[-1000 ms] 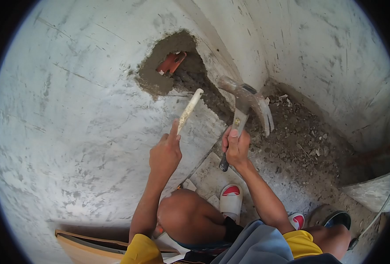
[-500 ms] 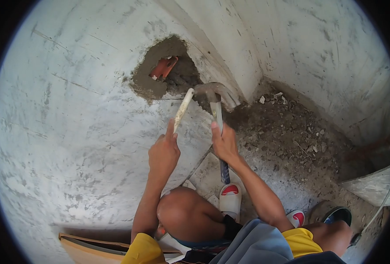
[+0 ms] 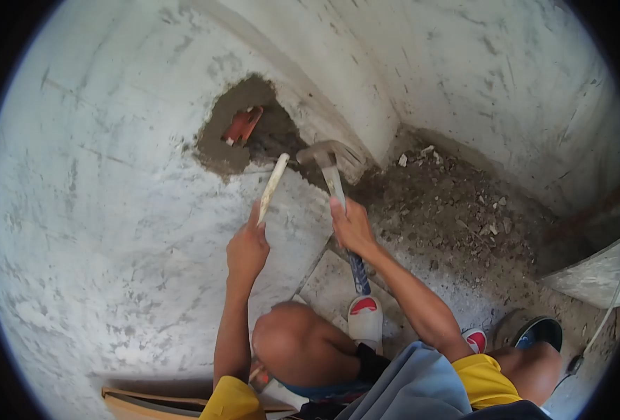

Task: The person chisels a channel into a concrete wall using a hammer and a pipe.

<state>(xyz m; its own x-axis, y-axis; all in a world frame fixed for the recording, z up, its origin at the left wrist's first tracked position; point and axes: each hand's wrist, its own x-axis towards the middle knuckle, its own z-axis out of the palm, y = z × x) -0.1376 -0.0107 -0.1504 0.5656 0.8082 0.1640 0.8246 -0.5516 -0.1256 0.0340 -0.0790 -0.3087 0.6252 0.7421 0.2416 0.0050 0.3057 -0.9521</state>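
Note:
My left hand (image 3: 247,250) is closed around a stained off-white rod (image 3: 273,187), its index finger laid along it. The rod slants up to the right, and its upper end sits just left of the hammer's head. My right hand (image 3: 352,227) grips a claw hammer (image 3: 332,178) partway up its handle. The hammer's dark grip sticks out below my hand. Beyond both tools is a rough hole in the wall, edged with grey mortar (image 3: 219,155). An orange electrical box (image 3: 242,126) sits tilted inside it. Whether the rod has another end below my hand is hidden.
Rubble (image 3: 457,203) lies along the floor in the corner at right. A pale bucket-like container (image 3: 593,276) stands at the right edge, with a cable (image 3: 600,329) beside it. A tan board-like object (image 3: 138,402) rests at lower left. My slippered foot (image 3: 365,322) is below the hammer.
The view has shifted, so the wall hole appears lower and further left. The hammer is tilted more to the left. Both hands keep their hold.

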